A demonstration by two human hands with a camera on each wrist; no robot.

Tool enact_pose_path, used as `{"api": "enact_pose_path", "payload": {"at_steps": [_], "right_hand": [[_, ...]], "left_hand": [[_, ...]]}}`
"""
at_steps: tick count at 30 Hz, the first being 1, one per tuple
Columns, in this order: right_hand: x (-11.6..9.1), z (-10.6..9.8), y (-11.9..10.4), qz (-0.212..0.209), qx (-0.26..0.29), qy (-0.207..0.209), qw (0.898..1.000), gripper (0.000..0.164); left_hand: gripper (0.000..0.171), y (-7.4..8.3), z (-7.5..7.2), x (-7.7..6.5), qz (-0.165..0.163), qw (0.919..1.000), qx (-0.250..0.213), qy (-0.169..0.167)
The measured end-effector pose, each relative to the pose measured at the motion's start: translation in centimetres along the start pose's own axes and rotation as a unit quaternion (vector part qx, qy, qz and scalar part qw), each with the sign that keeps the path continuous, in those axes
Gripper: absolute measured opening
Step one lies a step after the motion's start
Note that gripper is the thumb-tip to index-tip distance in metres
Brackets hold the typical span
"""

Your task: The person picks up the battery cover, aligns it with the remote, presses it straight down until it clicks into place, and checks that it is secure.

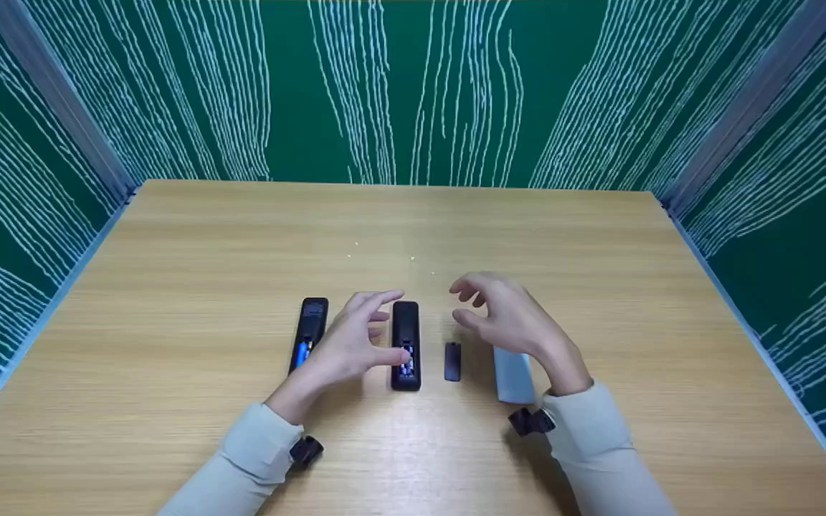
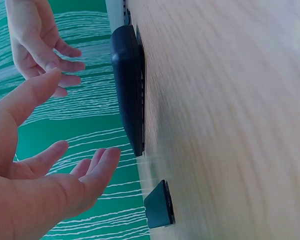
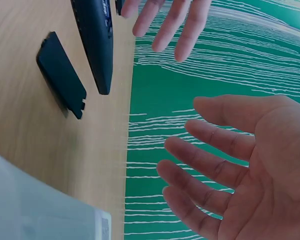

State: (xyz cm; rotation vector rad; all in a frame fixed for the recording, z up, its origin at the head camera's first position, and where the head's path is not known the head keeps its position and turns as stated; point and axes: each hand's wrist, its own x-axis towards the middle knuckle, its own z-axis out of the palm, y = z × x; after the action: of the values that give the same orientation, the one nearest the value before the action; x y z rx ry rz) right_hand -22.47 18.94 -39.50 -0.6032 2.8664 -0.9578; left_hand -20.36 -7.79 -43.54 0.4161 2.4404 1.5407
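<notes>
Between the two hands lies a black remote control [image 1: 405, 322] with its battery compartment uncovered and batteries showing inside. My left hand [image 1: 345, 347] hovers just left of it, fingers spread and relaxed. In the head view, that thumb overlaps the compartment. My right hand [image 1: 510, 312] is raised to the right, fingers loosely bent with nothing in them. A small black battery cover [image 1: 452, 360] lies flat between the remote and a pale blue-grey oblong object [image 1: 515, 376], which the right hand partly hides. Another black remote [image 1: 311, 322], with a blue battery in it, is partly behind the left hand.
In the left wrist view, a small dark piece [image 2: 159, 207] lies on the wooden table [image 1: 241, 236]. Several tiny pale specks dot the table farther back. Green walls [image 1: 399, 93] with white lines rise along the back and sides.
</notes>
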Motion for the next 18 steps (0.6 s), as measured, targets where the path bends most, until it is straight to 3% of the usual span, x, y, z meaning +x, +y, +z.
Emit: {"api": "enact_pose_path", "payload": {"at_steps": [18], "right_hand": [[0.43,0.91,0.44,0.005,0.004,-0.015,1.0,0.032]], "left_hand": [[0.096,-0.35,0.07,0.07,-0.059,0.9969,0.015,-0.05]]}}
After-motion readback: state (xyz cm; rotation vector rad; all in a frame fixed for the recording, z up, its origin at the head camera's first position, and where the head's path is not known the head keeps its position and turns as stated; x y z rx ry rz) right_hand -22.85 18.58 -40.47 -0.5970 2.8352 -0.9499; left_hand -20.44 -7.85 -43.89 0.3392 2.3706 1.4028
